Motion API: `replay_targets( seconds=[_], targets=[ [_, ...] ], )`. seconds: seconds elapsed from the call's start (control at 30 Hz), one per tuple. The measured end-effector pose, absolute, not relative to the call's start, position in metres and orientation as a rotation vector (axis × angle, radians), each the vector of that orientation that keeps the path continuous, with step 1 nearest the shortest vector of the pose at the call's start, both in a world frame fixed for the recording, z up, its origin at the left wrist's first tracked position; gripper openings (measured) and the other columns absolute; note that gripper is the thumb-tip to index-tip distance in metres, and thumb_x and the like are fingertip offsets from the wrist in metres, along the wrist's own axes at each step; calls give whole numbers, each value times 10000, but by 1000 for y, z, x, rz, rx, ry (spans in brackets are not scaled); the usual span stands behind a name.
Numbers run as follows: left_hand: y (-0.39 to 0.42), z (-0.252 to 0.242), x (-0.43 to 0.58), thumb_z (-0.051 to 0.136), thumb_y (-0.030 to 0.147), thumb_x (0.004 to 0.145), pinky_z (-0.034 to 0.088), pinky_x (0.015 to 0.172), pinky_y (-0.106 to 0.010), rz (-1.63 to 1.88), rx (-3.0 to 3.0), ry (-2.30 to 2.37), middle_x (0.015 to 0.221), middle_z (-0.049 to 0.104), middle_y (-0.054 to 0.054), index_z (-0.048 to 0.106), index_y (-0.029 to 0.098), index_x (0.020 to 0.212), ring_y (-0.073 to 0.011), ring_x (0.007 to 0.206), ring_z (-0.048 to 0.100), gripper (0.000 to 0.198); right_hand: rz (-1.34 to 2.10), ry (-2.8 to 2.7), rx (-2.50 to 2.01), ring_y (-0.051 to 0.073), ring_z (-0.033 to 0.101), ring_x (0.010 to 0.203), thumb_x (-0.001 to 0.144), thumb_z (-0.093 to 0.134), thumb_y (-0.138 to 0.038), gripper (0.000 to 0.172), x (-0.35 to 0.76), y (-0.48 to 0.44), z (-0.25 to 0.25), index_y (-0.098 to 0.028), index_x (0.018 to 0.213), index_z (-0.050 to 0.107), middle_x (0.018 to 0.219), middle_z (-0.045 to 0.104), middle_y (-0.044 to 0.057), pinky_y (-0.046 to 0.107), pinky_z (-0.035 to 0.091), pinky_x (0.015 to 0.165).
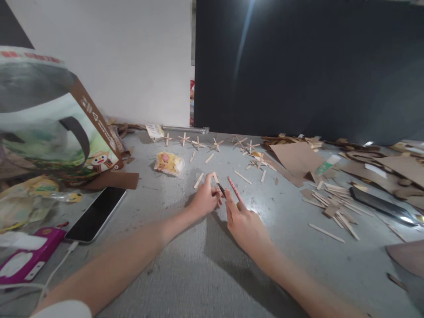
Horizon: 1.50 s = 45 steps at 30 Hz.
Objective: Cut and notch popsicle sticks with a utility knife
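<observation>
Near the middle of the table, my left hand pinches a short wooden craft stick between thumb and finger. My right hand grips a thin dark pen-like tool, its far end against or very close to the stick. Whether it is a pen or a blade I cannot tell. A red patterned pencil points away from the right hand's fingers; it is unclear whether the hand holds it or it lies on the table. Another short craft stick lies just left of my left hand.
Several star-shaped stick pieces line the back. A yellow snack packet sits left of centre. Loose sticks, cardboard and a black tool handle lie right. Leftward are a phone with cable and a large bag.
</observation>
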<state>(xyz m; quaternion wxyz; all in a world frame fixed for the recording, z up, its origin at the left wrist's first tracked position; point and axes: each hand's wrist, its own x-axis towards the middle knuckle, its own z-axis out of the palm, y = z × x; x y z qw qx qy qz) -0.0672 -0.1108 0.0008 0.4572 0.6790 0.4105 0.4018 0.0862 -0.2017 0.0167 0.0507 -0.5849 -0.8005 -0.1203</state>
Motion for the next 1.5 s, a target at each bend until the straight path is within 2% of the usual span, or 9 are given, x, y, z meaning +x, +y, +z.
replay_targets(
  seconds=[0.17,0.43,0.57,0.7,0.83,1.03,1.3,1.4,1.5],
  targets=[
    [-109,1,-74,558,98,862,430,608,-237,1027,1903,984,663,624,59,519,207,1355,-130,570,592,506,-416,-2344,-1742,152,649,583,930,552,-110,679,90,-203,12,-118,1606,485,907,744,133,218,492,513],
    [-109,0,-69,569,153,862,434,541,-233,984,1689,979,595,610,83,438,188,1426,-145,493,589,580,-367,-2358,-1752,163,652,600,955,496,-118,663,89,-201,11,-124,1617,464,1003,754,185,231,474,500],
    [-108,3,-74,576,92,847,438,616,-226,1003,1901,960,649,613,70,543,208,1354,-117,563,578,521,-413,-2282,-1675,147,601,551,930,511,-117,658,94,-201,6,-114,1588,501,909,750,134,229,432,493],
    [-111,3,-70,590,139,862,444,547,-227,1011,1711,963,614,625,73,473,197,1387,-131,499,597,541,-462,-2266,-1645,142,577,520,943,486,-115,614,94,-201,6,-110,1554,542,827,728,108,224,382,471],
    [-111,2,-67,651,221,877,472,524,-222,1026,1583,892,599,640,73,439,197,1398,-150,506,648,563,-488,-2269,-1639,148,578,527,957,476,-128,608,92,-201,6,-108,1563,526,854,734,126,231,375,462],
    [-107,2,-71,580,140,898,458,523,-202,1062,1741,906,631,646,71,531,216,1348,-102,497,597,459,-487,-2242,-1605,150,578,535,968,482,-134,630,94,-201,2,-107,1598,470,869,748,128,237,410,480],
    [-104,5,-69,620,138,852,476,493,-200,1013,1543,912,652,673,73,455,197,1378,-117,472,641,554,-376,-2254,-1685,156,620,553,1028,444,-157,548,89,-194,9,-123,1571,516,905,773,152,230,396,476],
    [-100,4,-70,663,144,838,491,520,-194,1041,1502,903,650,688,72,466,207,1345,-120,506,672,548,-333,-2239,-1707,153,626,546,1057,424,-179,532,87,-191,10,-133,1581,506,921,784,143,235,399,477],
    [-96,1,-71,694,173,840,506,543,-204,1052,1494,886,630,688,68,500,209,1230,-128,532,688,437,-348,-2204,-1724,149,630,527,1081,412,-206,516,87,-191,10,-155,1587,504,936,792,127,240,391,470]
  ],
)
